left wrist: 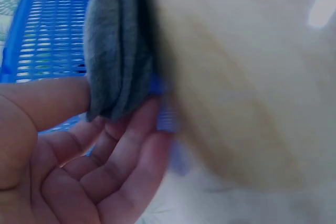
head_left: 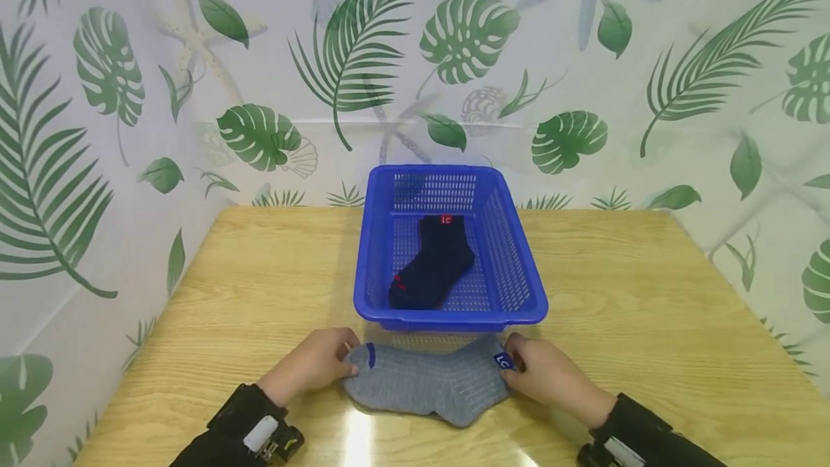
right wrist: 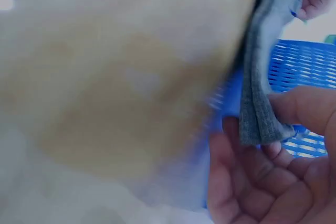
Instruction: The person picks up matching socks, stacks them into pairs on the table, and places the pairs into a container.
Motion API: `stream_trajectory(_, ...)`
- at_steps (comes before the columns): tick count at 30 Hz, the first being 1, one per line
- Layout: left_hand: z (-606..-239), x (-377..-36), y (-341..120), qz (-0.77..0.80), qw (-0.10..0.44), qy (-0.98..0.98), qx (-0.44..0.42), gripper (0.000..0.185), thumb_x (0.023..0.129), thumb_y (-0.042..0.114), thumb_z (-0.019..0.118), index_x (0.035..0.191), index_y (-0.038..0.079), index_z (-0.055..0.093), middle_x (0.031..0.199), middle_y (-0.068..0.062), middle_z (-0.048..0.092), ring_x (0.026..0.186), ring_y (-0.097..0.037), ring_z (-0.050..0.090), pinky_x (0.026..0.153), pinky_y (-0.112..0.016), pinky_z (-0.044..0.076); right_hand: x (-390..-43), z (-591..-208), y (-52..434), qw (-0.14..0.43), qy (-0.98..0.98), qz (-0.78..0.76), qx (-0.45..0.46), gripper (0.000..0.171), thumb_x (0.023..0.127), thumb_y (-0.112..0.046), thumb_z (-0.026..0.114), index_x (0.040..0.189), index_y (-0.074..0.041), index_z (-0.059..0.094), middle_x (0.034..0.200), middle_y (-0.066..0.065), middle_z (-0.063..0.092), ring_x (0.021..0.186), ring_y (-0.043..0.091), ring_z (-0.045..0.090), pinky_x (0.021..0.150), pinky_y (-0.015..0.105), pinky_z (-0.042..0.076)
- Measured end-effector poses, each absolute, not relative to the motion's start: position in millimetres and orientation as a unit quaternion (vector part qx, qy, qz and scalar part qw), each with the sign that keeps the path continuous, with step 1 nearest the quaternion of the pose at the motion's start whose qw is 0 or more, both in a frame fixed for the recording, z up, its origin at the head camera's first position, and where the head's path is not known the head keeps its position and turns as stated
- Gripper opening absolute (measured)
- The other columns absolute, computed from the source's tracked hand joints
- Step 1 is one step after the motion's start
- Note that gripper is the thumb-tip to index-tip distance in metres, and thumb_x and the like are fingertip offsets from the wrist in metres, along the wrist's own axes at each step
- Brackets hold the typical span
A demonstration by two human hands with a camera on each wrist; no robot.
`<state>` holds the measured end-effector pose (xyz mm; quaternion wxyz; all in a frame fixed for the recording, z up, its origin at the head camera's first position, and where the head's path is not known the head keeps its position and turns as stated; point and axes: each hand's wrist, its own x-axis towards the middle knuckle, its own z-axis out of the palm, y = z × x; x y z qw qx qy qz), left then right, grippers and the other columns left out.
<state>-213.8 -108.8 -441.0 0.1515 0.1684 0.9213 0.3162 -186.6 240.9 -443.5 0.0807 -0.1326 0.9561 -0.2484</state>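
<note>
A grey pair of socks [head_left: 421, 380], layered flat, stretches sideways between both hands in front of the blue basket. My left hand [head_left: 322, 360] pinches the toe end, beside its dark blue stripe; in the left wrist view the thumb lies against the grey fabric [left wrist: 118, 45] with fingers beneath. At the cuff, next to a blue "LC" label [head_left: 503, 360], my right hand [head_left: 551, 373] grips the other end. The right wrist view shows the stacked cuff edges [right wrist: 257, 119] between thumb and fingers. Inside the basket [head_left: 450, 317] lie dark socks [head_left: 433, 265] with a red label.
The basket stands on a wood-grain table [head_left: 279, 265], near its back edge. Behind and at both sides hangs a white cloth [head_left: 402, 128] printed with green leaves. Black straps with small devices [head_left: 262, 434] sit around both wrists.
</note>
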Motion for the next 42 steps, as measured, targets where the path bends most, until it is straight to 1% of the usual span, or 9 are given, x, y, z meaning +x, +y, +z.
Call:
stream_trajectory(8, -414, -204, -119, 0.368, 0.198, 0.875, 0.245, 0.03, 0.079, 0.011, 0.078, 0.102, 0.007, 0.059, 0.082, -0.002, 0.061, 0.07, -0.014, 0.059, 0.064, -0.032, 0.049, -174, -386, 248, 0.083, 0.94, -0.268, -0.192, 0.023, 0.083, -0.018, 0.077, 0.095, -0.012, 0.058, 0.083, -0.005, 0.063, 0.073, 0.007, 0.057, 0.06, 0.025, 0.048)
stream_trajectory(14, -378, -197, -125, 0.429, 0.206, 0.822, 0.312, 0.029, 0.088, 0.012, 0.071, 0.107, 0.009, 0.049, 0.09, -0.004, 0.061, 0.071, -0.009, 0.063, 0.065, -0.027, 0.052, -173, -335, 256, -0.008, 0.931, -0.278, -0.235, 0.018, 0.084, -0.014, 0.075, 0.097, -0.01, 0.063, 0.083, -0.009, 0.066, 0.073, 0.002, 0.059, 0.062, 0.024, 0.051)
stream_trajectory(18, -357, -200, -121, 0.445, 0.151, 0.826, 0.312, 0.023, 0.091, 0.007, 0.066, 0.102, 0.01, 0.046, 0.091, -0.006, 0.059, 0.076, -0.011, 0.064, 0.066, -0.028, 0.053, -188, -305, 255, -0.103, 0.926, -0.275, -0.238, 0.017, 0.083, -0.008, 0.076, 0.096, -0.009, 0.064, 0.081, -0.007, 0.067, 0.071, 0.004, 0.06, 0.062, 0.024, 0.05)
stream_trajectory(21, -346, -211, -112, 0.442, 0.079, 0.845, 0.291, 0.009, 0.093, 0.003, 0.062, 0.099, 0.007, 0.058, 0.098, -0.009, 0.063, 0.078, -0.014, 0.065, 0.065, -0.029, 0.055, -211, -286, 250, -0.148, 0.924, -0.273, -0.224, 0.018, 0.085, -0.006, 0.074, 0.098, -0.005, 0.062, 0.084, 0.001, 0.068, 0.072, 0.011, 0.061, 0.063, 0.027, 0.05)
stream_trajectory(26, -343, -236, -85, 0.399, -0.03, 0.884, 0.241, 0.017, 0.094, 0.006, 0.063, 0.108, 0.009, 0.073, 0.11, -0.009, 0.069, 0.082, -0.019, 0.065, 0.067, -0.032, 0.053, -263, -275, 236, -0.18, 0.931, -0.256, -0.189, 0.017, 0.09, -0.008, 0.067, 0.101, -0.005, 0.054, 0.083, 0.012, 0.066, 0.068, 0.023, 0.059, 0.061, 0.035, 0.045)
stream_trajectory(28, -346, -247, -72, 0.369, -0.057, 0.899, 0.226, 0.018, 0.092, 0.009, 0.065, 0.109, 0.009, 0.073, 0.102, -0.008, 0.069, 0.081, -0.019, 0.062, 0.068, -0.032, 0.051, -286, -280, 230, -0.18, 0.934, -0.258, -0.17, 0.014, 0.092, -0.008, 0.063, 0.099, -0.006, 0.05, 0.085, 0.016, 0.065, 0.068, 0.026, 0.056, 0.061, 0.038, 0.042)
stream_trajectory(32, -355, -264, -45, 0.322, -0.057, 0.922, 0.208, 0.022, 0.089, 0.014, 0.07, 0.11, 0.007, 0.073, 0.093, -0.007, 0.068, 0.079, -0.018, 0.059, 0.071, -0.033, 0.049, -327, -301, 221, -0.156, 0.936, -0.281, -0.142, 0.008, 0.093, -0.006, 0.057, 0.092, -0.006, 0.049, 0.095, 0.017, 0.064, 0.079, 0.03, 0.058, 0.069, 0.041, 0.044)
stream_trajectory(38, -366, -274, -16, 0.248, -0.009, 0.947, 0.205, 0.029, 0.088, 0.018, 0.072, 0.111, 0.002, 0.072, 0.107, -0.013, 0.07, 0.101, -0.027, 0.064, 0.088, -0.039, 0.05, -362, -327, 208, -0.102, 0.939, -0.314, -0.093, 0.01, 0.09, -0.006, 0.062, 0.088, -0.002, 0.053, 0.099, 0.019, 0.062, 0.098, 0.035, 0.058, 0.086, 0.048, 0.045)
stream_trajectory(42, -374, -274, -9, 0.219, 0.019, 0.956, 0.194, 0.026, 0.088, 0.021, 0.072, 0.105, 0.001, 0.073, 0.104, -0.012, 0.071, 0.1, -0.028, 0.065, 0.087, -0.04, 0.051, -373, -335, 200, -0.074, 0.94, -0.328, -0.064, 0.01, 0.091, -0.008, 0.062, 0.09, -0.002, 0.055, 0.098, 0.019, 0.061, 0.094, 0.034, 0.057, 0.083, 0.046, 0.045)
